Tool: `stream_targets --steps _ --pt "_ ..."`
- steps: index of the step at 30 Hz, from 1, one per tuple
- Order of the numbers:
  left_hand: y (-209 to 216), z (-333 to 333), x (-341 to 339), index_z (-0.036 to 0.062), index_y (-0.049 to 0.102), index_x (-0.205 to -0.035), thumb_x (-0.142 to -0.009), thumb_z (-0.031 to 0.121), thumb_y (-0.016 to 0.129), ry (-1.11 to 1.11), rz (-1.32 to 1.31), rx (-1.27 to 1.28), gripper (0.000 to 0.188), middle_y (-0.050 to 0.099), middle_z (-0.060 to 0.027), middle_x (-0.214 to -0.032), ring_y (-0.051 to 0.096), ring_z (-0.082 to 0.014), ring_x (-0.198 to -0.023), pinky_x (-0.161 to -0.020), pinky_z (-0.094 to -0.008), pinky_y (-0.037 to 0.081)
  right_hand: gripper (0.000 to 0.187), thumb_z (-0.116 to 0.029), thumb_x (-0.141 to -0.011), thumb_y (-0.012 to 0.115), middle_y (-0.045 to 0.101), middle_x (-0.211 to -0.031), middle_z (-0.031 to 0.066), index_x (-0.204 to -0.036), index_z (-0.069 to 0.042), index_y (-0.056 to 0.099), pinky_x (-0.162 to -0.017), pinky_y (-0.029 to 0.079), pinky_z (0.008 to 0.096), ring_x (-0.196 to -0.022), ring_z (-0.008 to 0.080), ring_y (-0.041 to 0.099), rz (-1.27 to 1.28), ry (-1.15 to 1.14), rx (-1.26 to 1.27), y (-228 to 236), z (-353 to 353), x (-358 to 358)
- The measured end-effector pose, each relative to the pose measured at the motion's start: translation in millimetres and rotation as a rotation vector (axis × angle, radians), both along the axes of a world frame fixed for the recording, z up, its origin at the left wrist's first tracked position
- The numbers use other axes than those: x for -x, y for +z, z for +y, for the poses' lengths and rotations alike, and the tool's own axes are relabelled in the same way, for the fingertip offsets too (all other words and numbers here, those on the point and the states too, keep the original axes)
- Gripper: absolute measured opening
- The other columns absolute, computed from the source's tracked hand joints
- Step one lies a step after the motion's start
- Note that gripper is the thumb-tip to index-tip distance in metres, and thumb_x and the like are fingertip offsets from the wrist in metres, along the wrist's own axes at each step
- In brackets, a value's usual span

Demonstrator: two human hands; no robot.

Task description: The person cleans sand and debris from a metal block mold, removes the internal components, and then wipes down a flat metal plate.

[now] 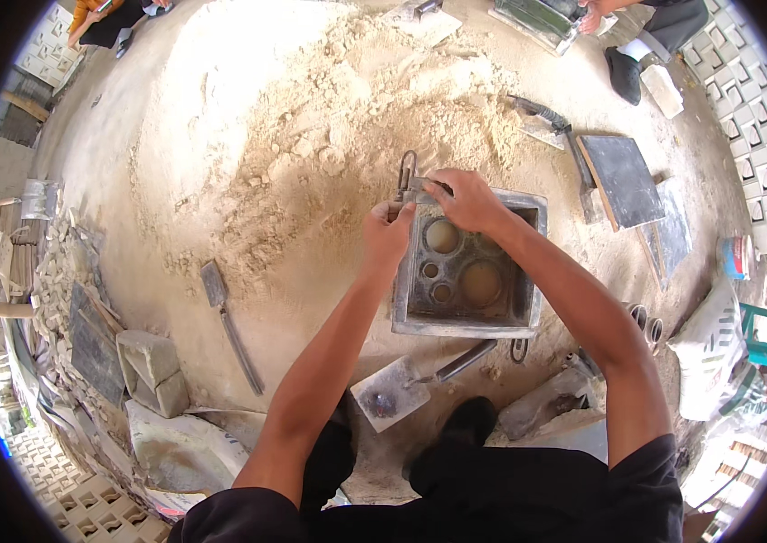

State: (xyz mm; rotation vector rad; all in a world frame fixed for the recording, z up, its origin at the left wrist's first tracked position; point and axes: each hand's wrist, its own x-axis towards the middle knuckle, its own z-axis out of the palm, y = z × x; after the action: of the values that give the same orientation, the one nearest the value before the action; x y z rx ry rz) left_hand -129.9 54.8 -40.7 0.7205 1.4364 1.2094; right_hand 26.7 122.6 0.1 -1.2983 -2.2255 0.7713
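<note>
Box [465, 328] stands on the floor [311, 335] in front of the person, open side up; round forms of differing size, including a large disc [481, 284], show inside. Right hand [465, 199]: grip pinched on a small grey piece [418, 191] at the box's far left corner; whether the piece is fixed to the box cannot be told. Left hand [389, 228]: fingers curled at the same corner, just beside the right; cannot tell whether its grip is clenched or grasping. Wire loop [409, 165] rises just beyond both hands. Trowel [390, 395] lies near the box's near side. Loose sand [329, 109] spreads beyond; a dark board [620, 181] lies to the right.
</note>
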Motion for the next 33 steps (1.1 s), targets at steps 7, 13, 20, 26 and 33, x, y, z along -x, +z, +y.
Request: stream_targets --steps 7,13,20,26,33 --pt "-3.2 1.2 -6.5 -0.0014 0.065 -0.084 -0.09 0.019 0.066 0.103 0.066 -0.079 0.022 0.059 -0.0003 -0.067 0.048 -0.0056 -0.058 -0.051 -0.0256 0.038 0.026 -0.026 -0.09 0.057 0.066 -0.087 0.0221 -0.093 -0.002 0.065 -0.075 0.048 0.0482 -0.083 0.0417 0.062 -0.131 -0.056 0.141 5.1 7.5 12.8" --pt "-10.7 -12.2 -7.7 -0.0016 0.062 -0.079 -0.09 0.019 0.066 0.087 0.168 -0.079 0.023 0.058 0.0002 -0.065 0.047 -0.0068 -0.057 -0.051 -0.0277 0.038 0.025 -0.026 -0.09 0.057 0.065 -0.084 0.0217 -0.089 -0.003 0.065 -0.071 0.047 0.0486 -0.081 0.042 0.062 -0.008 -0.078 0.048 2.0 -17.3 12.3" --pt "-3.6 -2.0 -7.0 0.0023 0.063 -0.09 -0.1 0.033 0.044 0.191 0.007 0.007 0.037 0.053 0.0003 -0.072 0.046 -0.0099 -0.069 -0.066 -0.0282 0.039 0.024 -0.024 -0.09 0.056 0.065 -0.084 0.0223 -0.09 -0.002 0.064 -0.071 0.047 0.0488 -0.081 0.0421 0.062 -0.043 -0.061 0.071 -1.5 -4.9 9.1" --pt "-34.4 13.5 -0.4 0.0021 0.057 -0.115 -0.103 0.043 0.029 0.381 -0.149 0.037 0.051 0.061 -0.0084 -0.101 0.053 -0.0177 -0.09 -0.083 -0.0327 0.042 0.03 -0.026 -0.09 0.055 0.066 -0.096 0.0239 -0.102 0.0 0.066 -0.081 0.048 0.0461 -0.092 0.0411 0.063 -0.019 -0.034 0.101 3.0 -2.4 10.3" --pt "-38.9 8.2 0.2 0.0015 0.057 -0.119 -0.102 0.049 0.03 0.167 -0.358 0.118 0.057 0.061 -0.0118 -0.114 0.055 -0.0209 -0.105 -0.092 -0.0365 0.042 0.033 -0.026 -0.092 0.054 0.066 -0.106 0.0221 -0.111 -0.001 0.065 -0.09 0.048 0.0439 -0.1 0.0381 0.063 0.004 0.111 0.04 4.8 -0.1 -21.4"
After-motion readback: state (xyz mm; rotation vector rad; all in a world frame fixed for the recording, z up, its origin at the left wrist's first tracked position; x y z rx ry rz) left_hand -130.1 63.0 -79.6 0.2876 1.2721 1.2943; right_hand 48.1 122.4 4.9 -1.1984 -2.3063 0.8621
